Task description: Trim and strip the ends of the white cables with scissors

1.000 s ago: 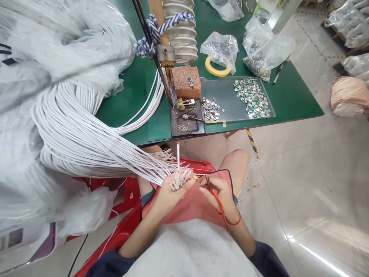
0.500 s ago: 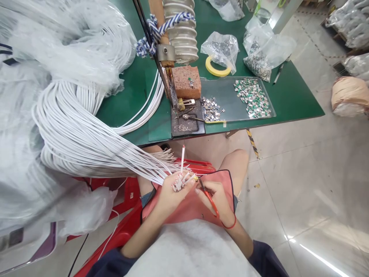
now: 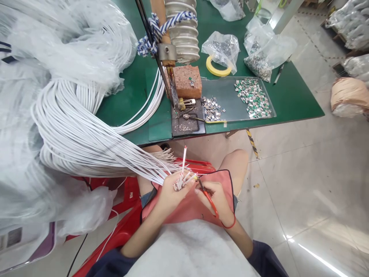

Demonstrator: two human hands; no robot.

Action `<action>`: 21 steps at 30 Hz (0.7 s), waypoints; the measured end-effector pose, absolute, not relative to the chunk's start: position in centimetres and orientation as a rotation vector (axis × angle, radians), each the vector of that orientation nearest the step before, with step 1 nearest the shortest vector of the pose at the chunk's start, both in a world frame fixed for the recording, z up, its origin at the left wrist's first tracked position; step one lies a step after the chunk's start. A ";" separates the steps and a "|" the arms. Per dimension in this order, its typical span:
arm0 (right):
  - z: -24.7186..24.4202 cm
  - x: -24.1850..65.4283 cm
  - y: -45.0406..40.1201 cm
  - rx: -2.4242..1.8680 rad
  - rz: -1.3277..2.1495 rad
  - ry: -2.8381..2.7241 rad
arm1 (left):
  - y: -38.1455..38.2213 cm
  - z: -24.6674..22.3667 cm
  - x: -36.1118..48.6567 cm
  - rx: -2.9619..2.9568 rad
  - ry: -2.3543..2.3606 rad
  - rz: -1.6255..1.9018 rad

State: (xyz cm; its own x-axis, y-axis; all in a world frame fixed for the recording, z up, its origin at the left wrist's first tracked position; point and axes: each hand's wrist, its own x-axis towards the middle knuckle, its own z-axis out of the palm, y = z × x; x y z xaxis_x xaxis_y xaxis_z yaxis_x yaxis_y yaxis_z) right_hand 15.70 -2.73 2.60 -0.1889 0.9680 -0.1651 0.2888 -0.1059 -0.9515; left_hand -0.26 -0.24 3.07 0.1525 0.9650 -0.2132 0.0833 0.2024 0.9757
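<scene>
Over my lap, my left hand (image 3: pixel 173 192) is closed around the ends of a bundle of white cables (image 3: pixel 127 150). Several short ends poke out of the fist, and one cable end (image 3: pixel 184 158) with a reddish tip sticks straight up. My right hand (image 3: pixel 216 196) grips red-handled scissors (image 3: pixel 211 202), their blades pointing up and left at the cable ends. A small yellow bit sits by the blade tips; whether the blades touch a wire is too small to tell. A pink cloth (image 3: pixel 187 209) with dark edging lies beneath both hands.
Ahead stands a green table (image 3: pixel 300 100) with a brick (image 3: pixel 187 80), a soldering stand (image 3: pixel 188 123) and a clear tray (image 3: pixel 227 96) of small metal connectors. A yellow tape roll (image 3: pixel 217 67) and plastic bags (image 3: pixel 265 46) lie behind. Plastic-wrapped cable coils (image 3: pixel 72 50) fill the left.
Almost nothing differs. The view has shifted very slightly, and the scissors' blades and the upright cable end sit a touch differently. Both hands keep their holds.
</scene>
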 end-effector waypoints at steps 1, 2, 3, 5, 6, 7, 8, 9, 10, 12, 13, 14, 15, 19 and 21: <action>2.6 15.7 -2.7 -1.421 1.327 -1.515 | -0.2 3.1 -0.3 1.174 1.235 0.901; 2.6 15.7 -2.8 -1.425 1.326 -1.520 | -0.3 3.1 -0.3 1.174 1.241 0.899; 2.5 15.7 -2.8 -1.427 1.326 -1.526 | -0.3 3.1 -0.3 1.172 1.246 0.896; 2.5 15.7 -2.8 -1.432 1.333 -1.539 | -0.3 3.1 -0.3 1.166 1.253 0.891; 2.4 15.7 -2.8 -1.435 1.340 -1.540 | -0.3 3.1 -0.4 1.163 1.254 0.890; 2.4 15.7 -2.8 -1.439 1.346 -1.537 | -0.3 3.1 -0.4 1.162 1.254 0.888; 2.3 15.7 -2.8 -1.443 1.351 -1.533 | -0.3 3.0 -0.4 1.164 1.252 0.888; 2.2 15.7 -2.8 -1.448 1.353 -1.530 | -0.3 3.0 -0.4 1.166 1.250 0.889; 2.1 15.7 -2.7 -1.454 1.351 -1.530 | -0.3 2.9 -0.3 1.167 1.250 0.891; 2.0 15.7 -2.7 -1.464 1.339 -1.541 | -0.3 2.8 -0.3 1.158 1.255 0.896; 1.9 15.7 -2.7 -1.467 1.331 -1.547 | -0.3 2.8 -0.3 1.151 1.259 0.899; 1.8 15.7 -2.7 -1.469 1.326 -1.552 | -0.3 2.8 -0.3 1.145 1.262 0.901; 1.7 15.7 -2.7 -1.468 1.323 -1.556 | -0.3 2.7 -0.2 1.144 1.263 0.901; 1.5 15.7 -2.8 -1.456 1.327 -1.552 | -0.3 2.6 -0.3 1.159 1.252 0.903; 1.3 15.7 -2.8 -1.455 1.336 -1.537 | -0.3 2.6 -0.2 1.158 1.255 0.903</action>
